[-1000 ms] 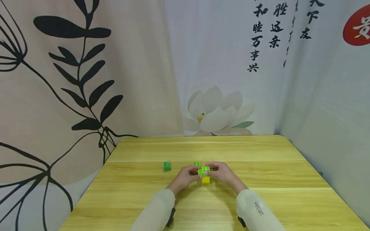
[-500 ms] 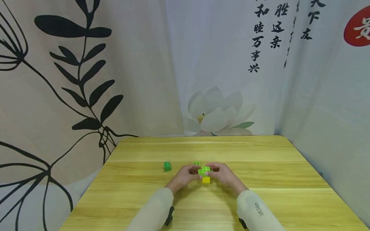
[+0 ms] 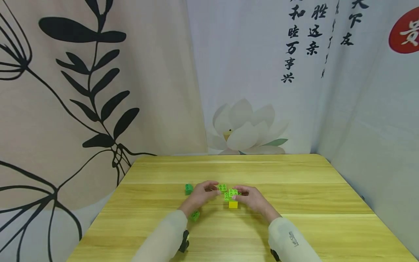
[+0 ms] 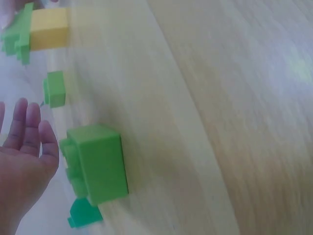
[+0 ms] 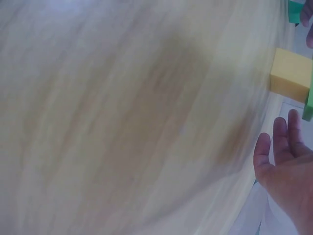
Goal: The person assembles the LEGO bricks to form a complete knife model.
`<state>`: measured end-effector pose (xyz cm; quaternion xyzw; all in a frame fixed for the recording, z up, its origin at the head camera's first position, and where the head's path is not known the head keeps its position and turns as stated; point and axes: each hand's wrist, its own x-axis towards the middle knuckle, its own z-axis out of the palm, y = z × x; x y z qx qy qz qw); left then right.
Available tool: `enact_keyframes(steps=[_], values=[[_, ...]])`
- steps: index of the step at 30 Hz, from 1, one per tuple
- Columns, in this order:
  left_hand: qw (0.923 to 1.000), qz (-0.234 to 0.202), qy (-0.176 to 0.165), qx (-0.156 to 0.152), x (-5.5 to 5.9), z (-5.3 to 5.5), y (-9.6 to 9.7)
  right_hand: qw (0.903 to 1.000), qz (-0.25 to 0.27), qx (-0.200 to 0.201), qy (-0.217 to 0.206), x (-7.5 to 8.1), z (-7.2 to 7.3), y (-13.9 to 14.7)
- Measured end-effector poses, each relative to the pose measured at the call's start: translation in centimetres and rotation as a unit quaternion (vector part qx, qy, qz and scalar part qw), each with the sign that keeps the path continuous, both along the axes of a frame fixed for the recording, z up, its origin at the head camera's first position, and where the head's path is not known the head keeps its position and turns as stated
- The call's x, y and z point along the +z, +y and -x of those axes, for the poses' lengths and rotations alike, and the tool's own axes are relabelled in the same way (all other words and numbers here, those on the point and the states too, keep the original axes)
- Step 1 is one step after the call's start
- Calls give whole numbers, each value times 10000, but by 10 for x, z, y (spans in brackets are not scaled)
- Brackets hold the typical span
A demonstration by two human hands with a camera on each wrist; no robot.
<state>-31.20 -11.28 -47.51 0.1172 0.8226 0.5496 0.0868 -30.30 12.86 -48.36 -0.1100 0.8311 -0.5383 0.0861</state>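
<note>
A small build stands near the table's middle: lime-green toy bricks [image 3: 232, 193] on top of a yellow brick [image 3: 233, 204]. My right hand [image 3: 251, 198] pinches the green part between thumb and fingers; its other fingers stretch out beside the yellow brick [image 5: 291, 76] in the right wrist view. To the left, my left hand [image 3: 203, 194] is off the build, fingers loosely extended and holding nothing. Its fingertips are near a loose lime-green brick [image 3: 222, 188] just behind the build. Another green brick [image 3: 195, 215] lies beside the left wrist and looks large in the left wrist view.
A darker green brick [image 3: 188, 189] with a sloped side sits left of the left hand. Everything rests on a wooden table [image 3: 294, 233]. Behind it hangs a printed curtain [image 3: 157, 91], and another fabric wall runs along the right.
My left hand has let go of the build and moved left. The green brick beside its wrist has come into view. My right hand has stayed on the build.
</note>
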Motion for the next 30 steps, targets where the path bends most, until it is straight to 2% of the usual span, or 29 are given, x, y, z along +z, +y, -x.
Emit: enact_keyframes(steps=[12,24,30], values=[[9996,-228,-134,39,2,-2,-21,9999,-30,-87,80,-3,-1,0],[9998,-67,41,-185,3,-15,-44,10000,8,-11,84,-4,-2,1],[9997,47,53,-224,-2,-23,-63,9999,144,-31,17,-4,-4,1]])
